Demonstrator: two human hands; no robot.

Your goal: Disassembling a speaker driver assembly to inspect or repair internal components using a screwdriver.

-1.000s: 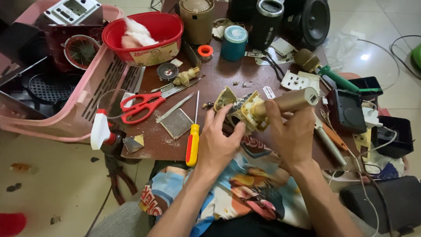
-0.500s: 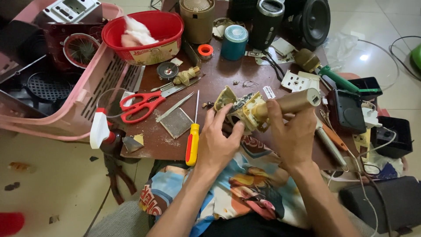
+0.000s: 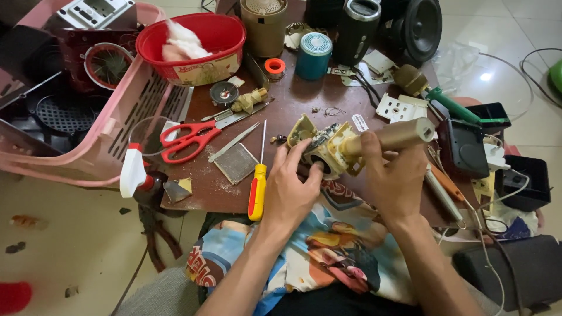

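Observation:
My right hand [image 3: 393,181] grips the gold handle of a small opened-up device [image 3: 374,139] held over the brown table [image 3: 293,99]. Its cream head end with exposed innards points left. My left hand [image 3: 293,187] touches that head with its fingertips, supporting it from below. A yellow and red screwdriver [image 3: 257,187] lies just left of my left hand. A small grey metal mesh plate [image 3: 236,162] and red-handled scissors [image 3: 193,136] lie further left.
A red bowl [image 3: 205,52] with white cloth, a teal round speaker [image 3: 314,55], a tan cylinder [image 3: 264,26] and black speakers [image 3: 410,26] stand at the back. A pink basket [image 3: 105,146] hangs off the left edge. A white spray bottle [image 3: 136,175], black boxes [image 3: 465,146] and cables crowd the sides.
Both hands and the device have stayed almost in place; my left fingers have shifted slightly on the cream head.

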